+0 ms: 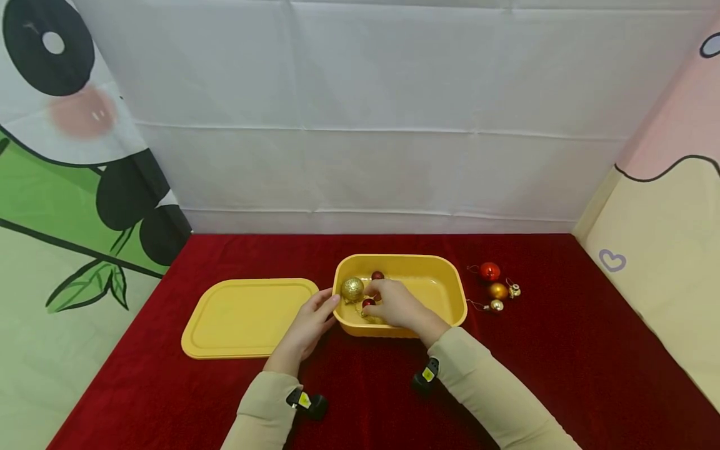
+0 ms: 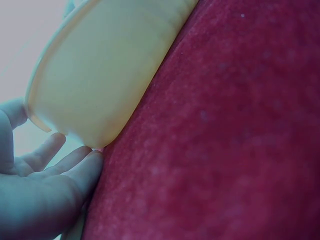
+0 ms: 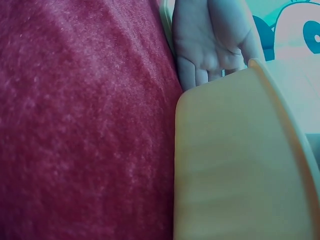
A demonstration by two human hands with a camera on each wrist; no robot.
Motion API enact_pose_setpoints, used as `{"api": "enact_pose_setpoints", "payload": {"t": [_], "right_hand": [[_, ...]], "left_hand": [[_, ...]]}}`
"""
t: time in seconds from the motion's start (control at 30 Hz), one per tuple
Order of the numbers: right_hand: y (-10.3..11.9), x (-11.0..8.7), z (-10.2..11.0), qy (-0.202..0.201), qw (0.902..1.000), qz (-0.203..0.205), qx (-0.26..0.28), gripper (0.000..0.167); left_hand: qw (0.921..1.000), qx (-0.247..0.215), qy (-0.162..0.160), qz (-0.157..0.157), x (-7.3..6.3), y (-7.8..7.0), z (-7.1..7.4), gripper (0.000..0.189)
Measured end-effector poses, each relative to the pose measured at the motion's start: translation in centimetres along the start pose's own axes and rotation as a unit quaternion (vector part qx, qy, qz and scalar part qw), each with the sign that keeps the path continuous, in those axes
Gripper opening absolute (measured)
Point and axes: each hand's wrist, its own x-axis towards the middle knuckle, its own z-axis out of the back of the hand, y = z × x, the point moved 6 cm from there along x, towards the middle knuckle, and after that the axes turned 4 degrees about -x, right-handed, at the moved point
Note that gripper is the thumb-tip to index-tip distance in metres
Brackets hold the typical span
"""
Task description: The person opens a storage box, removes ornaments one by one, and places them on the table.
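Note:
A yellow plastic box (image 1: 430, 284) stands on the red cloth. My left hand (image 1: 306, 322) holds its left end, thumb at the rim and fingers against the outside wall; the left wrist view shows this hand (image 2: 45, 195) close up beside the box wall (image 2: 105, 70). My right hand (image 1: 400, 303) reaches into the left part of the box and pinches a small red bauble (image 1: 368, 302) between thumb and forefinger. A glittery gold bauble (image 1: 352, 290) and a dark red bauble (image 1: 377, 275) lie near its fingers. In the right wrist view, the box (image 3: 235, 150) hides the right fingers.
The flat yellow lid (image 1: 247, 319) lies left of the box. To the right sit a red bauble (image 1: 489, 271), an orange-gold bauble (image 1: 497, 291) and small gold ornaments (image 1: 497, 305). A white cloth backdrop (image 1: 382, 125) rises behind the table, with printed cloths at both sides.

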Motion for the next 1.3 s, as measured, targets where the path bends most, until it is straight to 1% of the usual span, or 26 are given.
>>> {"api": "enact_pose_setpoints", "payload": {"t": [0.17,0.5,0.77,1.03,1.3], "right_hand": [[-0.1,0.3,-0.2,0.0,1.0,-0.005,-0.004,0.03],[-0.1,0.5,-0.4,0.008,0.9999,-0.011,-0.007,0.026],[0.0,0.5,-0.5,0.012,0.9998,-0.008,-0.016,0.026],[-0.2,0.3,-0.1,0.007,0.9998,-0.018,0.006,0.024],[-0.7,-0.4,0.9,-0.013,0.9996,-0.026,-0.003,0.028]], "left_hand": [[1.0,0.001,-0.009,0.003,-0.1,-0.1,0.2,0.051],[1.0,0.005,-0.006,-0.001,-0.1,-0.2,0.2,0.056],[0.9999,0.004,-0.009,0.002,-0.1,-0.2,0.3,0.052],[1.0,0.008,-0.005,0.0,0.0,-0.2,0.1,0.051],[0.9999,0.01,-0.002,0.002,-0.1,-0.1,0.1,0.053]]}}
